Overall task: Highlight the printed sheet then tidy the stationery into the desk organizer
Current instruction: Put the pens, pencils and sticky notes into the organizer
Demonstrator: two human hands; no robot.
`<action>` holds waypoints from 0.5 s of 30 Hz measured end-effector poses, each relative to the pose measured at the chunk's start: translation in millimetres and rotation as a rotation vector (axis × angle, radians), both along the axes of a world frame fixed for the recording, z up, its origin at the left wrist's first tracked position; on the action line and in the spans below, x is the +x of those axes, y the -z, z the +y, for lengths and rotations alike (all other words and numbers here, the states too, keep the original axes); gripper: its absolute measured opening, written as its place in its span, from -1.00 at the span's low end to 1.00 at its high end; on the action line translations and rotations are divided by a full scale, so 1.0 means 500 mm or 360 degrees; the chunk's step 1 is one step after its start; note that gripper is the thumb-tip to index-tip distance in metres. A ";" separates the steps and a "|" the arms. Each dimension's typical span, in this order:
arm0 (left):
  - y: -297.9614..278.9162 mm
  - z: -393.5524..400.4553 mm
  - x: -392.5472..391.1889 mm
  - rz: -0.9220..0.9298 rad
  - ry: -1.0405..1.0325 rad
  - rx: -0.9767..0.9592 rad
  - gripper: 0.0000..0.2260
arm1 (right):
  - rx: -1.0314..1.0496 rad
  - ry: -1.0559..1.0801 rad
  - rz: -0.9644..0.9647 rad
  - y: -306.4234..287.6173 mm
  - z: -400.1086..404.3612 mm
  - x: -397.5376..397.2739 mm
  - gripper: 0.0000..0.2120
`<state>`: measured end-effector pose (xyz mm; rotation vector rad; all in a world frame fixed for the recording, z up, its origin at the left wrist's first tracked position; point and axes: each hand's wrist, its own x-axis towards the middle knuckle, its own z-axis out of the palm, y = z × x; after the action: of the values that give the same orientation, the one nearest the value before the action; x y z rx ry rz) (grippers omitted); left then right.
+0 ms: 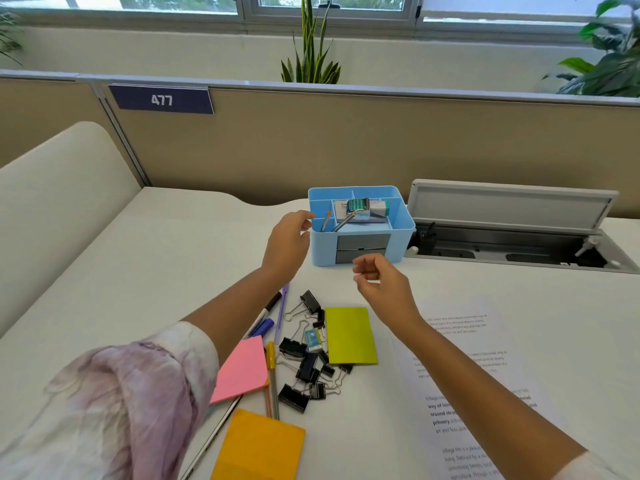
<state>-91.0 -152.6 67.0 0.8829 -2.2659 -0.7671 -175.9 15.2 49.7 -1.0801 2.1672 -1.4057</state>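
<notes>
A light blue desk organizer (401, 216) stands at the back of the white desk, holding two pencils, a small box and erasers, with two grey drawers in front. My left hand (289, 237) is at its left wall, fingers curled, touching or nearly touching the rim. My right hand (377, 282) hovers just before the drawers, fingers loosely bent and empty. The printed sheet (485, 375) lies at the right under my right forearm. Loose black binder clips (304, 372), a green sticky pad (349, 336), a pink pad (242, 370), an orange pad (259, 448) and several pens (273, 375) lie near me.
An open cable tray with a raised grey lid (509, 206) is sunk into the desk right of the organizer. A beige partition (346, 140) with the label 477 runs behind. A small eraser (313, 339) lies among the clips.
</notes>
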 end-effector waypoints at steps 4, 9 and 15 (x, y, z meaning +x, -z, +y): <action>0.015 0.017 0.078 -0.0097 0.0109 -0.0277 -0.74 | 0.0075 -0.0055 -0.0066 0.035 0.033 0.024 -0.82; 0.043 0.058 0.186 -0.0220 0.0085 -0.0422 -0.73 | 0.0067 0.0064 -0.0216 0.072 0.078 0.073 -0.85; 0.111 0.151 0.349 -0.0439 -0.0025 -0.0508 -0.70 | 0.0168 -0.0011 -0.0245 0.093 0.122 0.122 -0.85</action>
<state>83.6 -77.0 11.2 0.8933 -2.5235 -0.2737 -115.1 76.2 3.0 -0.9096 2.1000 -1.3097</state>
